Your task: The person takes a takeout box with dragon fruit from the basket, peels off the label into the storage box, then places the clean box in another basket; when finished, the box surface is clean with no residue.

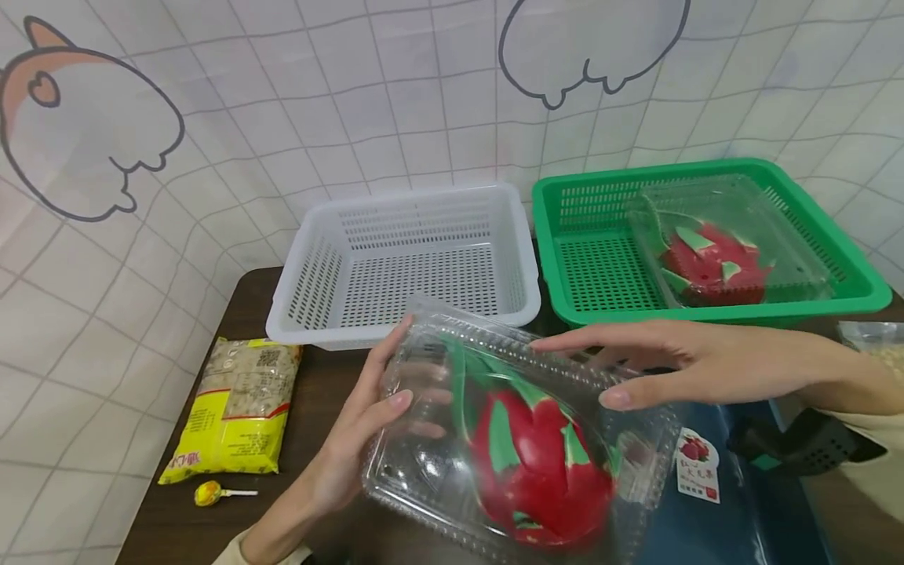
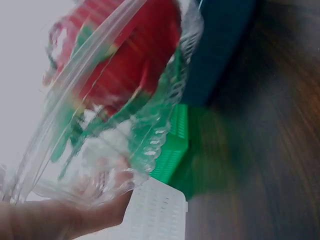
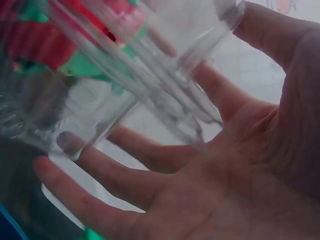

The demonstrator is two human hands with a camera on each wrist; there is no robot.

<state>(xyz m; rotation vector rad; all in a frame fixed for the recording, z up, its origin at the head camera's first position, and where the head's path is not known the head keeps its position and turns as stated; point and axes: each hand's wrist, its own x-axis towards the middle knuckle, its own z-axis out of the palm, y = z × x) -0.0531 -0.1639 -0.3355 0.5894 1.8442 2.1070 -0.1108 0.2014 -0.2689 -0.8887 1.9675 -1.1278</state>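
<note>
A clear plastic clamshell box (image 1: 431, 439) holding a red dragon fruit with green scales (image 1: 544, 463) is held tilted above the table. My left hand (image 1: 360, 424) grips its left side, thumb on top and fingers showing through the plastic from behind. At the opposite end, my right hand (image 1: 678, 361) reaches over the box's far right edge, its fingers long and spread and the thumb at the plastic. In the right wrist view, the spread fingers (image 3: 115, 175) lie around the box's corner. The left wrist view shows the dragon fruit (image 2: 130, 60) blurred inside the box.
Behind the box stand a white basket (image 1: 402, 333) and a green basket (image 1: 586, 314), the latter with another boxed dragon fruit (image 1: 720, 259). A yellow snack bag (image 1: 240, 408) and a lollipop (image 1: 208, 493) lie left. A blue bin (image 1: 784, 502) and fruit label (image 1: 698, 464) are right.
</note>
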